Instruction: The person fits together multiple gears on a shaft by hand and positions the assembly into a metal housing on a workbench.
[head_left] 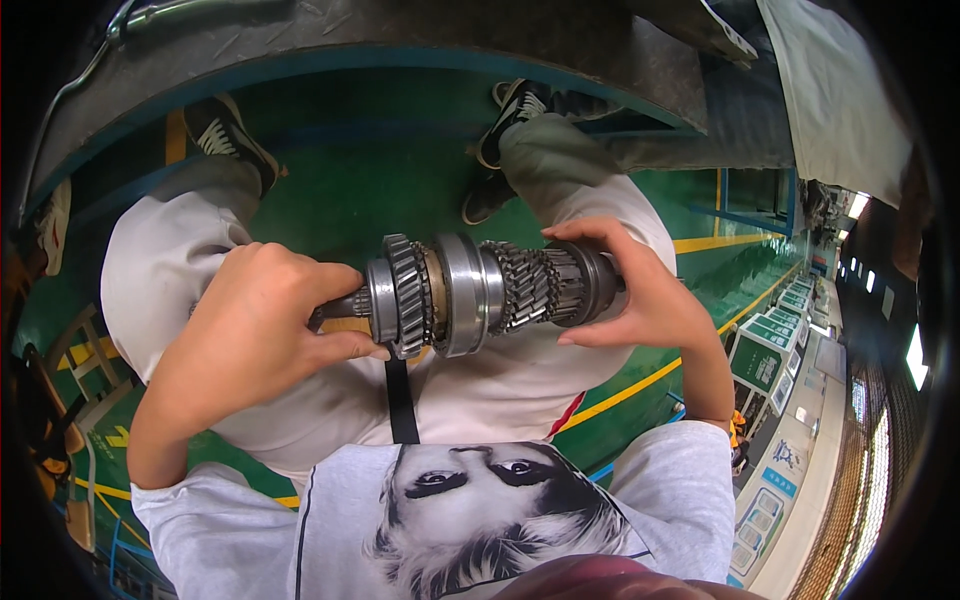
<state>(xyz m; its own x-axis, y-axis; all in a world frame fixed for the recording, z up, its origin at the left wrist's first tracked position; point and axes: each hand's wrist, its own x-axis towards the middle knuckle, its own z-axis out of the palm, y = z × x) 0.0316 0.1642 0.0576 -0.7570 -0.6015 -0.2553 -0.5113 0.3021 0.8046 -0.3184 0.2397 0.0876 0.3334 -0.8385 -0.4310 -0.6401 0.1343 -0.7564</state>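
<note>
You have the gear shaft lying crosswise in front of your body, over the gap between your thighs, with a hand at each end of it. Your left hand is closed round the thin splined stub at the shaft's left end, thumb on the near side by the helical gear and forefinger on the far side. Your right hand spans the dark hub at the shaft's right end, forefinger over the far rim and thumb along the near one; whether its other fingers support it from beneath, you cannot tell from here. The smooth steel ring sits at the middle of the shaft, untouched by either hand. The piece looks heavy, so share the weight between both ends and hold its axis level; a tilt might let any loose ring or gear slide. Your left thumb is right beside the gear teeth, so it would be wise to draw it back onto the stub before any turning. The strap hangs just on the near side of the shaft; hold it clear of the teeth.
</note>
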